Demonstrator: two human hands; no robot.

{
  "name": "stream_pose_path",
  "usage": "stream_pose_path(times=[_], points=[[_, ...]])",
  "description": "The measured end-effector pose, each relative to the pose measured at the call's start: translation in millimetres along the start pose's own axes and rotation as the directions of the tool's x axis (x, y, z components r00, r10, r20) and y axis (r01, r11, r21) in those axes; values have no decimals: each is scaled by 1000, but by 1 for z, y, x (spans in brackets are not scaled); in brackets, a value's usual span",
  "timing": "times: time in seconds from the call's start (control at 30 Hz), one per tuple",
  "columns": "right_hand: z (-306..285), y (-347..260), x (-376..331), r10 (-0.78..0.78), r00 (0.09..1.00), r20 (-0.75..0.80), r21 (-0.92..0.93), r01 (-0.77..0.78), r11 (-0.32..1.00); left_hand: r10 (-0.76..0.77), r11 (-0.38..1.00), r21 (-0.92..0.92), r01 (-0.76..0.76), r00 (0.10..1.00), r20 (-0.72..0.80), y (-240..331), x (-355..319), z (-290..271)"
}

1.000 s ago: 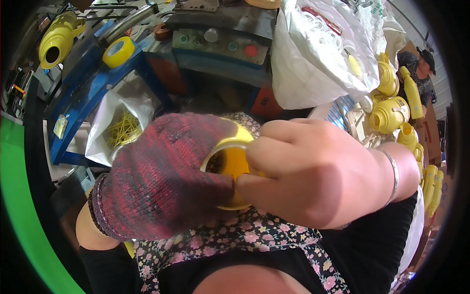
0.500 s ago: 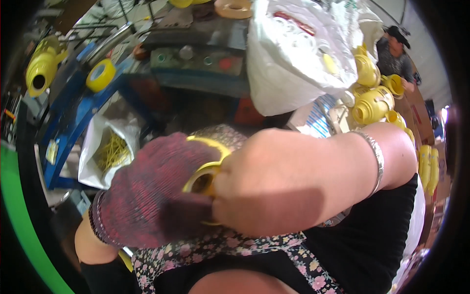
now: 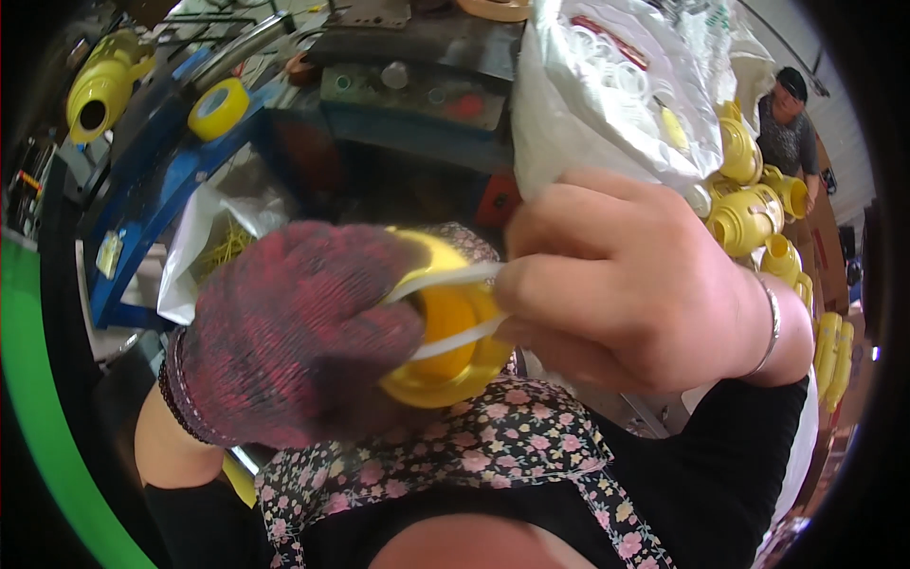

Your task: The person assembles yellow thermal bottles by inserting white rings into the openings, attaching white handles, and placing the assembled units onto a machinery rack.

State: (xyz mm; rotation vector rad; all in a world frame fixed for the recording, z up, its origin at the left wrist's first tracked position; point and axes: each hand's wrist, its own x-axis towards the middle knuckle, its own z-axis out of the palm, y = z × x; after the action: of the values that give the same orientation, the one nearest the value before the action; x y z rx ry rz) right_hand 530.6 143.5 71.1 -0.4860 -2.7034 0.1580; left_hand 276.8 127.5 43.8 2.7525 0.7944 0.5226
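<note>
My left hand (image 3: pixel 294 332), in a dark red knit glove, is closed around a yellow plastic container (image 3: pixel 441 387) in front of my floral apron. The container's round mouth faces up toward me, with an orange-yellow inside. A white ring-like band (image 3: pixel 453 276) stretches across the mouth in two strands, running from the gloved fingers to my bare right hand (image 3: pixel 626 284). The right fingers pinch the band's other end, just right of the rim. Glove and fingers hide both ends of the band, and most of the container's body is covered.
An open white sack (image 3: pixel 559 104) holds several white rings (image 3: pixel 626 81). Yellow plastic jugs (image 3: pixel 744 220) lie at the right, near another person (image 3: pixel 785 128). A blue machine with a control panel (image 3: pixel 408 93), a yellow tape roll (image 3: pixel 220 109) and a bag of yellow strips (image 3: pixel 180 275) stand ahead and left.
My right hand has drawn away from the container's mouth, to the right and up. The white band now shows stretched between the hands. The whole view has shifted slightly.
</note>
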Motion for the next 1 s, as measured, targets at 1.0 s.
stream_pose_path(times=[1.0], points=[[66,19,-18,-86,976,-199,363,154,919,5,879,-474,55,992,125,-15,3,11]])
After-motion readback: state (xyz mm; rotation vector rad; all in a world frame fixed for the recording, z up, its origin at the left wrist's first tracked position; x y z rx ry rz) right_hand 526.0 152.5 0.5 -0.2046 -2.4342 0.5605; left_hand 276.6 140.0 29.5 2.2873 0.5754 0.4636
